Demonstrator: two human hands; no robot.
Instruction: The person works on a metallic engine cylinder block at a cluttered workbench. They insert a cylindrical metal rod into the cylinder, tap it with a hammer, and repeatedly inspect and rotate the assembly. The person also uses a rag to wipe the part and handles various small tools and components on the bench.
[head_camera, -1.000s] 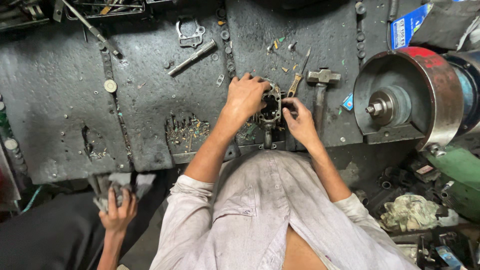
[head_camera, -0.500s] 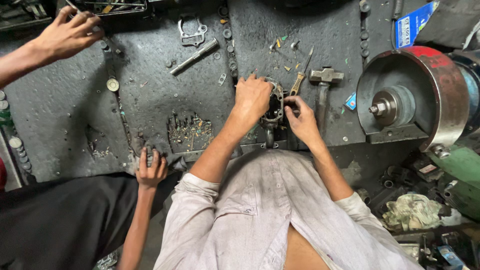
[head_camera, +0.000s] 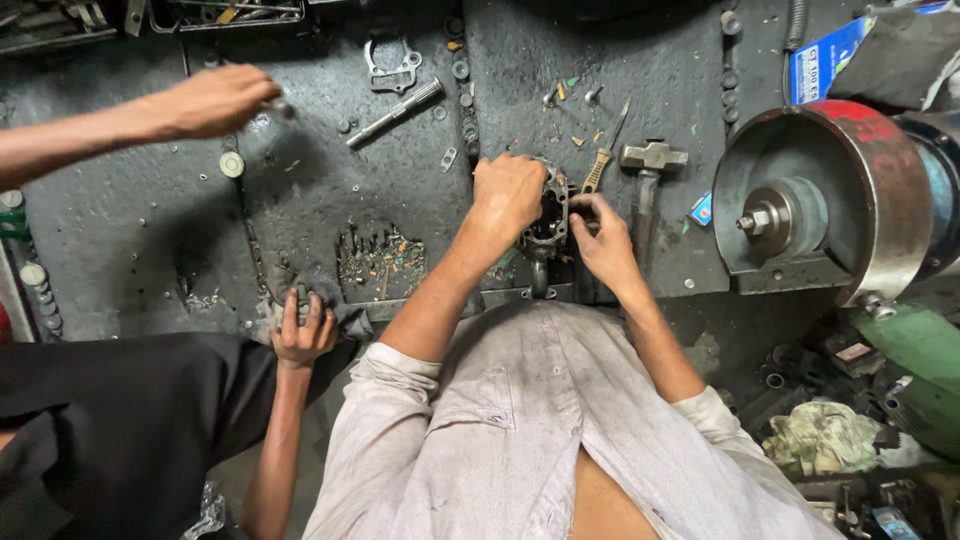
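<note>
A dark metal engine part (head_camera: 546, 216), round with an open middle, stands at the near edge of the grimy black workbench (head_camera: 400, 190). My left hand (head_camera: 508, 192) grips its left side from above. My right hand (head_camera: 604, 240) presses its fingers against the part's right side. Just beyond my right hand lie a yellow-handled screwdriver (head_camera: 603, 163) and a steel hammer (head_camera: 649, 172).
A co-worker in black stands at my left; one of their hands (head_camera: 216, 98) reaches over the far bench, the other (head_camera: 302, 330) rests on the near edge. A bench grinder wheel (head_camera: 812, 204) stands at right. A metal rod (head_camera: 396, 112), washers and metal scraps (head_camera: 380, 262) litter the bench.
The co-worker's far hand has moved right and nearer across the bench, and their other hand has come up onto the bench edge. My hands stay on the engine part.
</note>
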